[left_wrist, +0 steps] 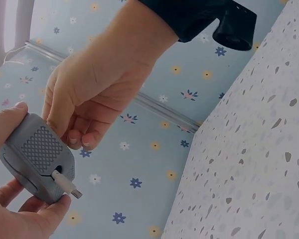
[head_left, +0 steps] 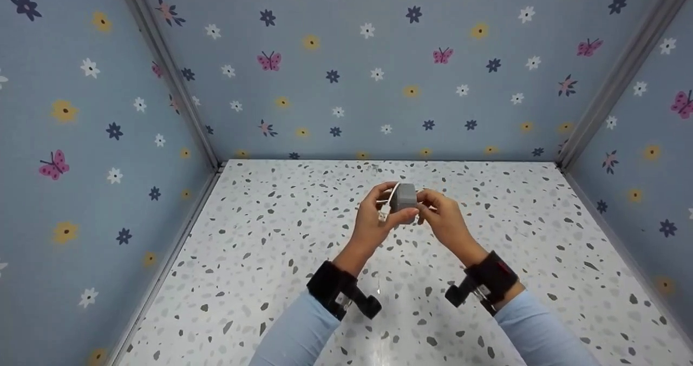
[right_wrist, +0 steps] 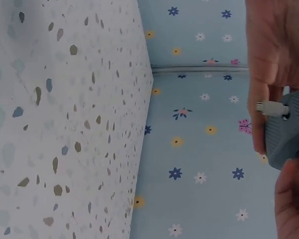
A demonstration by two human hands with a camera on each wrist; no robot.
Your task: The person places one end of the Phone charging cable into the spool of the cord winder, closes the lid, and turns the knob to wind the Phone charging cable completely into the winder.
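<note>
My left hand point(head_left: 372, 215) grips a small grey case point(head_left: 406, 194) held up above the table. It has rounded corners and a raised lattice pattern, which shows on the case point(left_wrist: 42, 148) in the left wrist view. A short white cable plug point(left_wrist: 66, 184) with a metal tip sticks out of a slot in its side. In the head view, white cable point(head_left: 394, 193) bends along the left side of the case. My right hand point(head_left: 446, 222) has its fingers curled, their tips at the right edge of the case. What lies between those fingertips is hidden.
Under both hands lies a white speckled tabletop point(head_left: 243, 279). Blue panels with flowers and butterflies surround it: a back wall point(head_left: 346, 95), a left wall point(head_left: 81, 193) and a right wall point(head_left: 639, 176). Grey metal strips point(head_left: 173, 73) run along the corners.
</note>
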